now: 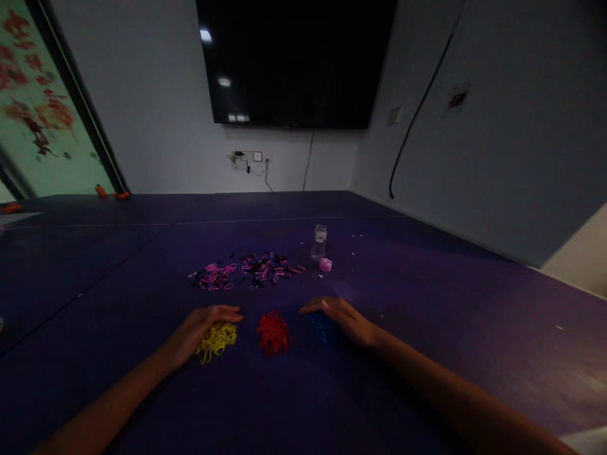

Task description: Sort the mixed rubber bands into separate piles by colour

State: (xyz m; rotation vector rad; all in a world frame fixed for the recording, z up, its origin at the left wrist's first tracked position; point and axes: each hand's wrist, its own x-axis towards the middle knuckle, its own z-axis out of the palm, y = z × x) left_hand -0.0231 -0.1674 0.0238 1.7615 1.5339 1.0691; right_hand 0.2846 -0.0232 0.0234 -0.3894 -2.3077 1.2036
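Observation:
My left hand (205, 323) rests on edge on the table, fingers stretched out along the far side of a pile of yellow rubber bands (217, 342). On the other side, my right hand (342, 315) curves with straight fingers around the far side of a pile of blue rubber bands (321, 328), which lies partly in shadow. Between the two hands sits a pile of red rubber bands (274, 333), touched by neither. Farther off, pink and black rubber bands (268, 268) lie scattered in two loose clusters.
A clear bottle (319, 243) stands uncapped behind my right hand, with a pink cap (325, 264) beside it. The purple table (427, 354) reaches to the wall, where a large black screen (298, 63) hangs. Small white scraps dot the tabletop.

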